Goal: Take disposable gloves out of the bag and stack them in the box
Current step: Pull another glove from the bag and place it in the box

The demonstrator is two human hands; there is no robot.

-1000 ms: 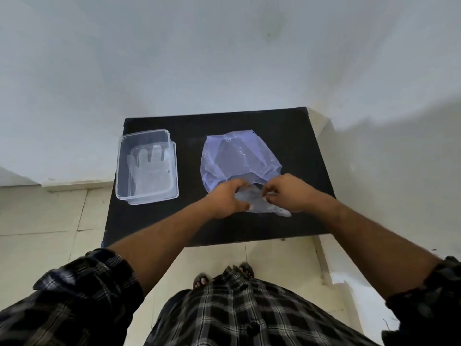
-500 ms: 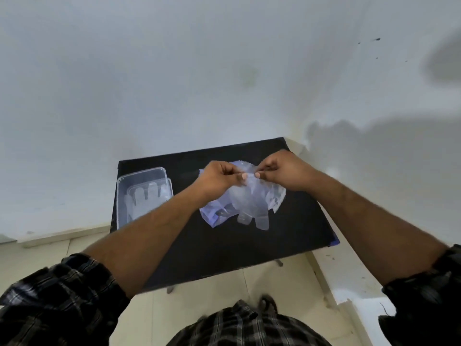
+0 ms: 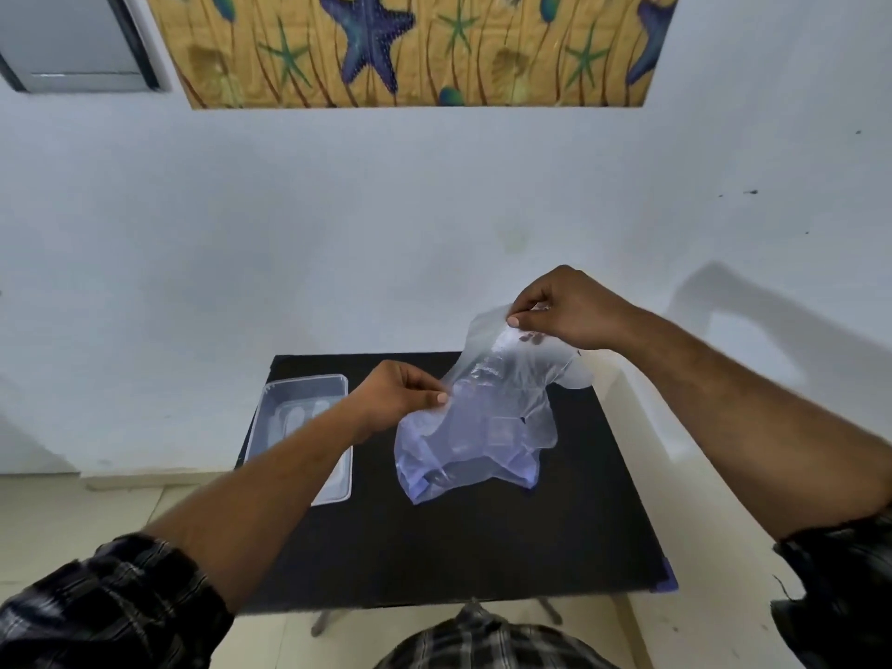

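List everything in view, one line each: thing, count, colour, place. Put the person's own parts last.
table: one, black top, centre, against the wall.
box: one, clear plastic, left part of the table, partly behind the left forearm; pale gloves seem to lie inside, count unclear.
bag: one, translucent bluish plastic, middle of the table, its lower end on the top.
glove: one, clear thin plastic, held up above the bag, overlapping it.
picture: one, yellow with blue and green starfish, on the wall at the top.
panel: one, grey with dark frame, top left.
wall: pale blue-white.
floor: cream tiles.
left hand: pinching the plastic's left edge.
right hand: pinching the glove's top, raised.
sleeves: two, dark plaid, bottom corners.
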